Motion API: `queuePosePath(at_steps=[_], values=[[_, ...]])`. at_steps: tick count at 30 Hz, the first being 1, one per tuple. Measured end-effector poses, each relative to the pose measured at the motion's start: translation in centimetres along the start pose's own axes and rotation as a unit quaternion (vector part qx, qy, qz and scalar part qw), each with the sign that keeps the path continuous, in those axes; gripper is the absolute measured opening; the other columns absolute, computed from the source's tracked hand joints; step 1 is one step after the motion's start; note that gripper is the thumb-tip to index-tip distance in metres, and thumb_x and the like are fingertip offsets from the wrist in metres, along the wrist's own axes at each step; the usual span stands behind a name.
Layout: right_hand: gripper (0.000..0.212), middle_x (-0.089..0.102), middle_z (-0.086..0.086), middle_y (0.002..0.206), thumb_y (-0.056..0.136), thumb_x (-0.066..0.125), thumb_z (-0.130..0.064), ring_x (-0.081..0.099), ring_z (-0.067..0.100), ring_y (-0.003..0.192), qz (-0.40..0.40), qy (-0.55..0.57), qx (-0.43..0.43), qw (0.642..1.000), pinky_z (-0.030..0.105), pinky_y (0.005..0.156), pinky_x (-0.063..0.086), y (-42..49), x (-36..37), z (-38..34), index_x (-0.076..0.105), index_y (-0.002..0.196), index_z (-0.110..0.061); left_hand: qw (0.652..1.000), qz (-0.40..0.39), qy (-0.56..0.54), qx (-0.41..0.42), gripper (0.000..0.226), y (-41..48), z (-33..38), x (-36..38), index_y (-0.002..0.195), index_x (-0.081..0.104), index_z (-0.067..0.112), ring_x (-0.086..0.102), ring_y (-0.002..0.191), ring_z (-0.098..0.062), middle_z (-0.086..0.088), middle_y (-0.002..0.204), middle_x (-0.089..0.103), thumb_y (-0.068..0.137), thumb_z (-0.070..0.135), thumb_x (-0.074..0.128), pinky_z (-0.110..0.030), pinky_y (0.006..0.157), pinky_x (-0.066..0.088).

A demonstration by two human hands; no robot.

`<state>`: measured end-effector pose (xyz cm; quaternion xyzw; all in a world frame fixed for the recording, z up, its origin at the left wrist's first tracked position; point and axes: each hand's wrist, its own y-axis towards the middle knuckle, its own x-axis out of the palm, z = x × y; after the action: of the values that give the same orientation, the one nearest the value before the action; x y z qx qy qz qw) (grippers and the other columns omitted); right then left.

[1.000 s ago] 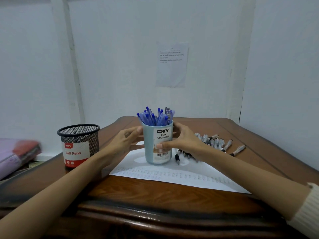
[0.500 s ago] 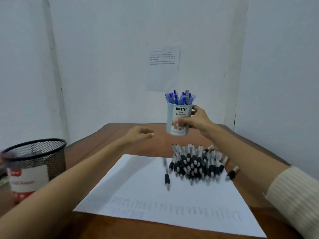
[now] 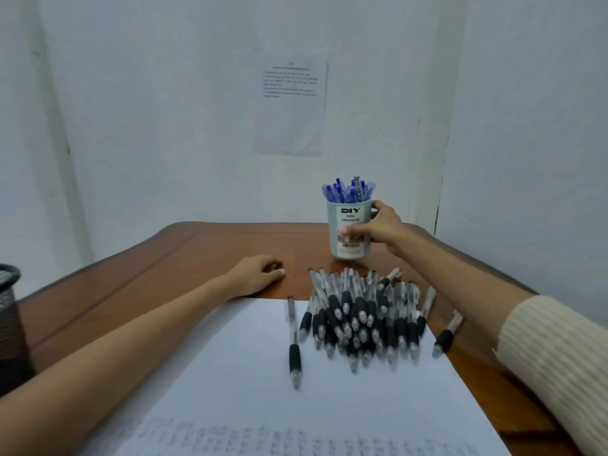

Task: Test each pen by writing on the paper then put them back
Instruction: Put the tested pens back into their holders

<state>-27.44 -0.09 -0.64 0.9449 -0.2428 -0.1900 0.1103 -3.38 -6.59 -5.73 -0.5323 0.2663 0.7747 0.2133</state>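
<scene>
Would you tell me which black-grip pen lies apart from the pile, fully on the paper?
The lone pen left of the pile, wholly on the paper; the other stray pen lies right of the pile, at the paper's edge.

A black mesh basket (image 3: 8,311) is cut off by the left edge. Print on the wall notice (image 3: 291,93) is too small to read; rows of writing on the paper (image 3: 230,373) blur at the bottom edge. The right hand (image 3: 381,228) hides part of the pen cup (image 3: 350,215) label.

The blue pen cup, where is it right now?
Head view: the cup is far right on the table, just behind the black-grip pen pile, gripped by the right hand.
</scene>
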Motion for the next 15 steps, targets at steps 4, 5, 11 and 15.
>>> queuePosePath(at_steps=[4, 5, 11, 15], values=[[0.075, 0.060, 0.011, 0.120, 0.061, 0.084, -0.007, 0.058, 0.028, 0.108, -0.004, 0.004, 0.013, 1.000, 0.044, 0.092, 0.050, 0.31, -0.07, 0.21, 0.047, 0.125, -0.008, 1.000, 0.002, 0.010, 0.008, 0.044, -0.02, 0.01, 0.20, 0.137, 0.043, 0.013, 0.045, 0.124, -0.022, -0.006, 0.137, 0.048, 0.098, 0.033, 0.041, -0.022, 0.095, 0.033], [0.075, 0.060, 0.010, 0.118, 0.062, 0.084, -0.007, 0.058, 0.027, 0.108, -0.005, 0.003, 0.016, 1.000, 0.043, 0.092, 0.050, 0.34, -0.14, 0.26, 0.046, 0.126, -0.008, 1.000, 0.004, 0.010, 0.009, 0.043, -0.01, 0.02, 0.17, 0.136, 0.043, 0.013, 0.045, 0.124, -0.022, -0.006, 0.137, 0.048, 0.098, 0.032, 0.041, -0.022, 0.096, 0.033], [0.061, 0.060, 0.008, 0.116, 0.068, 0.080, -0.005, 0.056, 0.025, 0.106, -0.016, 0.005, 0.043, 0.999, 0.037, 0.084, 0.047, 0.06, -0.45, 0.93, 0.049, 0.120, -0.008, 1.000, 0.005, 0.015, 0.010, 0.043, -0.12, -0.16, 0.35, 0.136, 0.042, 0.013, 0.045, 0.123, -0.022, -0.007, 0.137, 0.048, 0.099, 0.033, 0.039, -0.030, 0.102, 0.034], [0.038, 0.061, 0.010, 0.120, 0.074, 0.075, -0.006, 0.055, 0.025, 0.106, -0.045, -0.022, 0.049, 0.998, 0.036, 0.083, 0.041, -0.05, -0.63, 1.04, 0.053, 0.106, -0.012, 1.000, 0.006, 0.020, 0.011, 0.043, -0.17, -0.32, 0.54, 0.137, 0.042, 0.013, 0.044, 0.125, -0.022, -0.007, 0.138, 0.046, 0.099, 0.033, 0.037, -0.030, 0.103, 0.033]])
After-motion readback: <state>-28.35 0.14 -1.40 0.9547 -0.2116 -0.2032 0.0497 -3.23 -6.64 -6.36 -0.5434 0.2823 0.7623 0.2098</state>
